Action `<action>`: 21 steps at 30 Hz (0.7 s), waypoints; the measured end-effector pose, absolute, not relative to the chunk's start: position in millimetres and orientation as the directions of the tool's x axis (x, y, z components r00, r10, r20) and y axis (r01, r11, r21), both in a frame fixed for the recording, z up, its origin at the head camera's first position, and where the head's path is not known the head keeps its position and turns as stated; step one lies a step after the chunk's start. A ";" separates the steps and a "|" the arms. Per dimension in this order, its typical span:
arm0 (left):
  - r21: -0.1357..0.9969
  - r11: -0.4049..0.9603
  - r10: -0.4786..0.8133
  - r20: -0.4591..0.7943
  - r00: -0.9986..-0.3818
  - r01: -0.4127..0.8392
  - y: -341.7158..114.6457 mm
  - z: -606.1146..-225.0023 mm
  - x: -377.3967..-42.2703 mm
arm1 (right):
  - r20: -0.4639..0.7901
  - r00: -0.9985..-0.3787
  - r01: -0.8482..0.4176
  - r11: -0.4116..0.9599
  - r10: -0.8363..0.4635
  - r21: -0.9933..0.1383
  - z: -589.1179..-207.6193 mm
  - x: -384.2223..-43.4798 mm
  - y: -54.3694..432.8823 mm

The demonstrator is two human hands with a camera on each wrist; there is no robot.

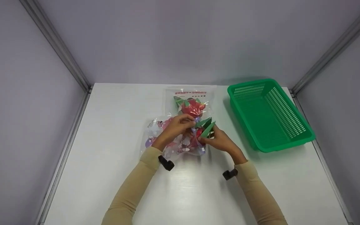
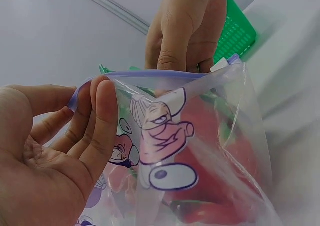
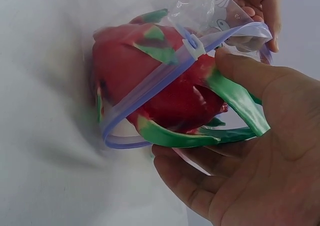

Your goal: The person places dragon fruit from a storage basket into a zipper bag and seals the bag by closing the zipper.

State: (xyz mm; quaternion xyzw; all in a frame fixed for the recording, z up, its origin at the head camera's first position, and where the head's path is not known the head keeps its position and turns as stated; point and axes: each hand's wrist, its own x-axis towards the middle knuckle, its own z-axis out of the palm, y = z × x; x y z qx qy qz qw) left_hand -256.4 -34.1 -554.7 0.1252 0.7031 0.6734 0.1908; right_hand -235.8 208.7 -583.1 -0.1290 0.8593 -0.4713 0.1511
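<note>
A red dragon fruit with green leaf tips sits partly inside a clear zip bag printed with cartoon faces. The bag's mouth is open, edged by a purple zip strip with a white slider. My left hand pinches that strip at one end between thumb and fingers. At the mouth, my right hand holds the leafy end of the fruit, thumb on one side and fingers on the other. The fruit's body shows through the plastic in the left wrist view.
Behind the hands lies another clear bag with red lettering and a dragon fruit inside. More cartoon-printed plastic lies under the left hand. A green basket stands at the right of the white table; grey walls surround the table's back and sides.
</note>
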 end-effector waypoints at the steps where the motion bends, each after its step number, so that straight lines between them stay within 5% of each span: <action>1: 0.995 0.059 0.433 -0.099 -0.896 -0.082 -33.9 -555.0 -256.5 | -0.137 -0.922 -0.079 0.521 -0.362 -0.850 -583.1 -235.6 209.0; 21: 0.986 0.153 0.470 -0.134 -0.873 -0.068 -31.1 -558.1 -257.3 | -0.196 -0.912 0.031 0.416 -0.361 -0.909 -588.6 -222.6 209.1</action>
